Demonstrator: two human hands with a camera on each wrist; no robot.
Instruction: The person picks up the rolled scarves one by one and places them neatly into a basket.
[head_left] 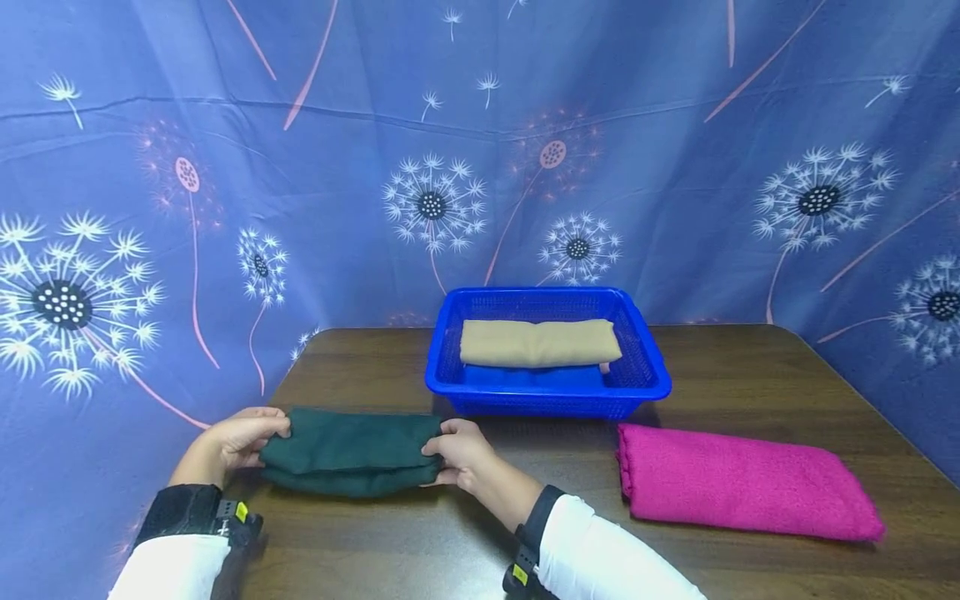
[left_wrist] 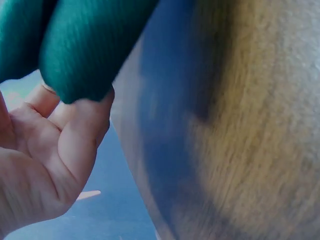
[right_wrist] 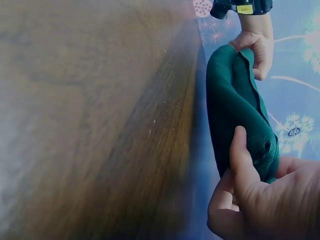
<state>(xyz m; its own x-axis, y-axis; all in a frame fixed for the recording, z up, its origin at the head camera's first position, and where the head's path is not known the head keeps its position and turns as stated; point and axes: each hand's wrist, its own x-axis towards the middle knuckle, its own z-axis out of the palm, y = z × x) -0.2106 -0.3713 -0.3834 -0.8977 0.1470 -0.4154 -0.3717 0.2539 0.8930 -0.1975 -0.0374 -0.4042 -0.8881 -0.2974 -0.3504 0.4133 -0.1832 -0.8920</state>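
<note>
A folded dark green cloth (head_left: 352, 446) is held between both hands over the left part of the table. My left hand (head_left: 243, 437) pinches its left end, thumb on top; in the left wrist view the fingers (left_wrist: 82, 125) lie under the cloth's end. The right end is gripped by my right hand (head_left: 465, 457). In the right wrist view the thumb (right_wrist: 242, 150) presses one face of the green cloth (right_wrist: 235, 105), with the other fingers around its edge. The folded layers show as a fold along the near side.
A blue plastic basket (head_left: 547, 406) stands at the back middle of the wooden table (head_left: 555, 533). Inside lies a folded beige cloth (head_left: 536, 343) above a blue one (head_left: 532, 377). A folded pink towel (head_left: 742, 483) lies on the right. A patterned blue curtain (head_left: 337, 208) hangs behind.
</note>
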